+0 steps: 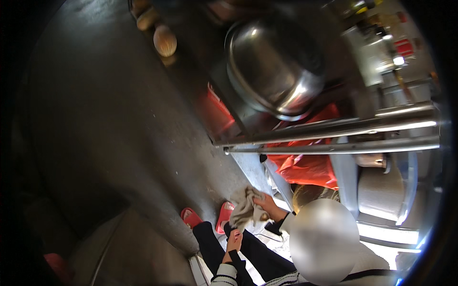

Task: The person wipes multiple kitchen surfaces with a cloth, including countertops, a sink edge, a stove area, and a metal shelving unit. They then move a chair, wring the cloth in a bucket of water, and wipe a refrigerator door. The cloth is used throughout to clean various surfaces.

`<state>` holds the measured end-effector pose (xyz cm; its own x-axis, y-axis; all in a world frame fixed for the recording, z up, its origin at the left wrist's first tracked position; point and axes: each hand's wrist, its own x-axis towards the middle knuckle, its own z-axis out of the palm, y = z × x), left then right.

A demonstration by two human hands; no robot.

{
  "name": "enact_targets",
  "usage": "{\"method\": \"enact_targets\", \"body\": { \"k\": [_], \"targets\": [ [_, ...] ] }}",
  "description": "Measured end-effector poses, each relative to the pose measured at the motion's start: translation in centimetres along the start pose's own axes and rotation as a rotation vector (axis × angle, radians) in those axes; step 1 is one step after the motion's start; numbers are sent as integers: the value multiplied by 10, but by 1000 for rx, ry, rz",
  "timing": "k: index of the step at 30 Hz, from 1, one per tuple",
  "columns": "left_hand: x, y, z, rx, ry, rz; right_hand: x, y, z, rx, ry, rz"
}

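Neither my left hand nor my right hand is in view. Before me, at the lower right, stands another person in a striped knit top, black trousers and red open-toed slippers (225, 217). One of that person's hands (264, 203) grips a crumpled grey-beige cloth (247, 209); the other hand (234, 241) is just below the cloth, and whether it touches it I cannot tell. Beyond them, at the top centre, a large metal basin or pot (272, 64) rests on a dark surface. The view is blurred in places.
Metal rails (332, 130) run across the right, by a red plastic bag (304, 166). A red basket or crate (220, 105) sits low beside the dark unit. Rounded brown items (165, 41) stand at the top left. Blurred containers (372, 60) fill the upper right. Grey floor (118, 114) spans the left.
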<state>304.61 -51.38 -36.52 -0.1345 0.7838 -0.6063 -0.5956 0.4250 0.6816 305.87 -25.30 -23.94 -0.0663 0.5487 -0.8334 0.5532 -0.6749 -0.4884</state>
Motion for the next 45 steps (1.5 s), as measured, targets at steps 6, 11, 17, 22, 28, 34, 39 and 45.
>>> {"method": "enact_targets", "body": {
  "k": [6,11,17,22,28,34,39,45],
  "targets": [
    [-43,168,0,-627,-197,-358,-103,-16,19,92,-235,47],
    [-90,317,-4,-839,-319,-80,-156,-67,42,-22,-278,-255],
    [-89,445,-15,-444,-63,111,-214,-178,37,89,-629,-346],
    [-64,567,-12,-273,9,322,-218,-260,37,15,-315,-642],
    [-39,716,-36,-140,278,421,-134,-349,97,19,-233,-777],
    [-23,810,-81,266,290,495,-120,-479,185,220,-788,-447],
    [2,836,-116,203,231,484,-119,-557,246,13,-1115,-356],
    [37,885,-198,350,75,459,-91,-636,341,204,-1463,-113]
  ]
}}
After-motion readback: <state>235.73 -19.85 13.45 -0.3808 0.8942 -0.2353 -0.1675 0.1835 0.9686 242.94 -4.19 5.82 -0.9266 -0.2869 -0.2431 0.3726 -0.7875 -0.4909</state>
